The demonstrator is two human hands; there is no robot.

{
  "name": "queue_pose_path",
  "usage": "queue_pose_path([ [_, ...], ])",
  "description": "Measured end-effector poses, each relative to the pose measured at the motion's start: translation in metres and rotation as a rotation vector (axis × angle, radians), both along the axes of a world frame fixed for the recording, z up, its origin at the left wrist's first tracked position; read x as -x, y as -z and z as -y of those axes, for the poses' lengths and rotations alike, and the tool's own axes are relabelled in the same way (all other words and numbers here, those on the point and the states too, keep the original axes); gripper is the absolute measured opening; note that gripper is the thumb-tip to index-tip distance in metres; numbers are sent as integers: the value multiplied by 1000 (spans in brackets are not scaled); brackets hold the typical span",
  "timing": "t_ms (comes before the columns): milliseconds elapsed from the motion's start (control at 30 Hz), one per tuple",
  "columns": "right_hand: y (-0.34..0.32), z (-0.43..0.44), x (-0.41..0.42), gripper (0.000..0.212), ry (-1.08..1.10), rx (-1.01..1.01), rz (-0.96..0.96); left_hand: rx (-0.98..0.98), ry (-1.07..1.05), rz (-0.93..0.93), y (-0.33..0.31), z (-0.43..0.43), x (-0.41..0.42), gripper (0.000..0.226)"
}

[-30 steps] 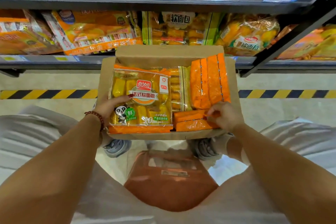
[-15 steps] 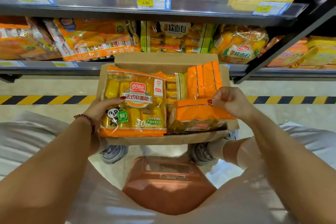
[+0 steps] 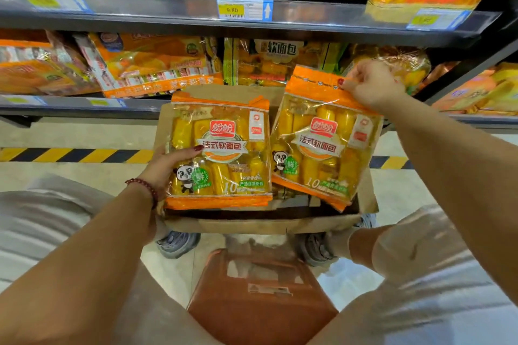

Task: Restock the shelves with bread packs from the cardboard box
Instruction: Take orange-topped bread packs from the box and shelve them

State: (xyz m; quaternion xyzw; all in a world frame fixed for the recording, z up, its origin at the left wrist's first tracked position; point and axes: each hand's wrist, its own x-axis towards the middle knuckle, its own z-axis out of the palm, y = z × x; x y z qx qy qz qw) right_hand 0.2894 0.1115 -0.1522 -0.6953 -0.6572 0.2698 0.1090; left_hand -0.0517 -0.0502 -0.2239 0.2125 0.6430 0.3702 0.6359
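An open cardboard box (image 3: 260, 223) sits in front of me below the shelves. My left hand (image 3: 168, 166) grips the left edge of an orange-and-yellow bread pack (image 3: 224, 154) with a panda print, thumb on its front, held over the box. My right hand (image 3: 370, 85) pinches the orange top seal of a second, matching bread pack (image 3: 322, 143), which hangs tilted above the box's right side. The rest of the box's contents are hidden behind the two packs.
The lower shelf (image 3: 84, 105) behind the box is stocked with bread packs (image 3: 157, 64). An upper shelf (image 3: 168, 12) carries a price tag (image 3: 244, 10). A yellow-black floor stripe (image 3: 70, 154) runs under the shelving. A brown stool (image 3: 260, 300) stands between my knees.
My right hand has pulled the second pack up out of the box, from lying flat to hanging upright. My left hand has lifted its pack slightly higher.
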Motion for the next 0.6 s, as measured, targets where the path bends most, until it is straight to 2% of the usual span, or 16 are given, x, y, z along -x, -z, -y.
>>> queue_pose_path([
  [33,8,-2,0,7,-32,-39,89,11,11,-1,2,-1,-2,76],
  [133,29,-1,-2,5,-164,-137,373,29,-20,-3,10,-3,-6,54],
  [200,42,2,-7,15,-209,-203,511,47,-34,-25,16,-4,-6,64],
  [267,52,13,-13,26,-169,-257,523,52,-20,-39,17,-5,-6,79],
  [333,58,34,-16,37,-55,-358,434,37,-11,-34,18,-5,-9,88],
  [400,63,57,-13,54,134,-393,301,37,-16,-40,18,-4,-11,88],
  [500,73,92,-6,90,431,-215,52,39,-57,-46,18,-2,-13,73],
  [533,77,103,-4,92,511,-135,-86,41,-68,-53,18,-1,-12,76],
  [600,80,120,1,83,628,17,-394,26,-71,-64,16,1,-12,79],
])
